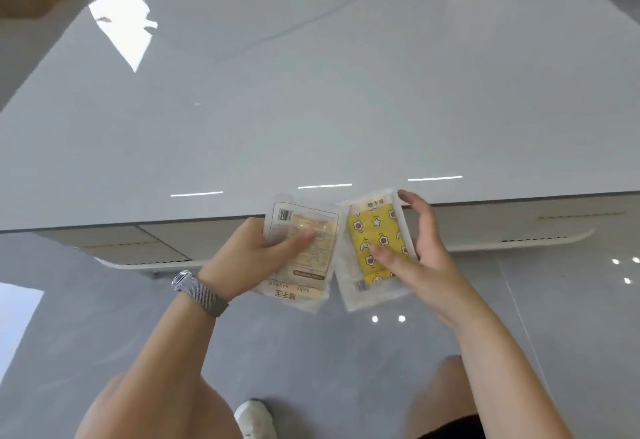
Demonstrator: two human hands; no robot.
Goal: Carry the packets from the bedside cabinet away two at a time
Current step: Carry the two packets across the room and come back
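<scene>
Just short of the near edge of the glossy bench [311, 92], the left hand [242, 251] pinches a printed-side-up packet [304, 265] and the right hand [422, 251] grips a yellow patterned packet [374, 230], so one pair seems mid-carry, not yet set down.

"暖手宝" on the left packet [300, 251] (upside down)

Both forearms are bare, with no sleeves reaching into view. The left wrist carries a watch [181, 281] on a silver-grey woven mesh band [207, 299], its clear-edged case turned to the outer side. Low in the view are bare knees, a white shoe [254, 418], and what may be the dark hem of shorts [450, 429].
</scene>
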